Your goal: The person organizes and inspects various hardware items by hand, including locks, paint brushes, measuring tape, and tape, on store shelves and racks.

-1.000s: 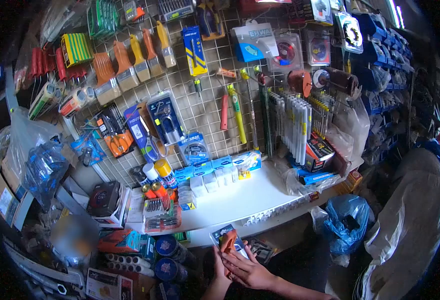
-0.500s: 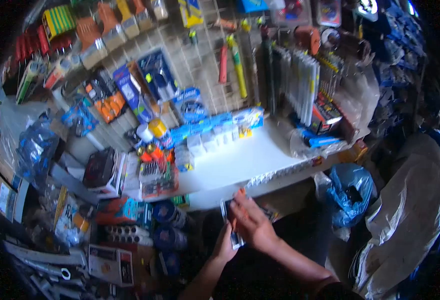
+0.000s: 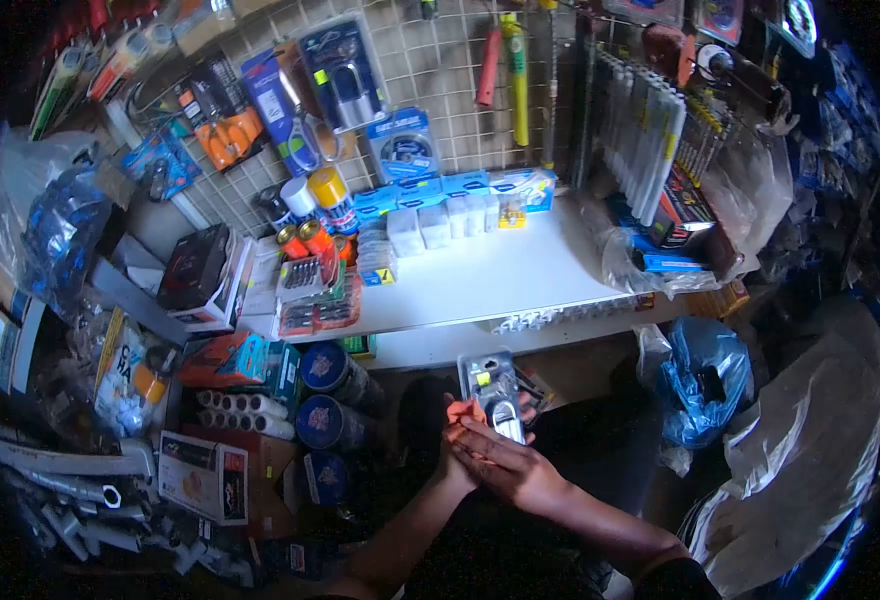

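Observation:
A padlock in a clear blister pack [image 3: 493, 382] is held low in front of me, its metal shackle toward me. My left hand [image 3: 457, 468] is closed around it from beneath, and fingertips show past the pack's right edge. Crossing over it, my right hand [image 3: 520, 475] has its fingers pressed together at a small crumpled orange cloth [image 3: 465, 411] beside the pack's lower left corner. The exact grip on the cloth is partly hidden.
Ahead is a white shelf [image 3: 500, 280] with small boxes and spray cans [image 3: 333, 200]. Packaged tools hang on a wire grid [image 3: 450, 110] behind it. Dark tubs [image 3: 332, 422] stand at left; a blue plastic bag [image 3: 705, 375] lies right, near a large sack [image 3: 800, 440].
The pack has turned from edge-on to face-up, showing the padlock. My right hand has moved from over the pack to its lower left edge. The camera view has shifted slightly.

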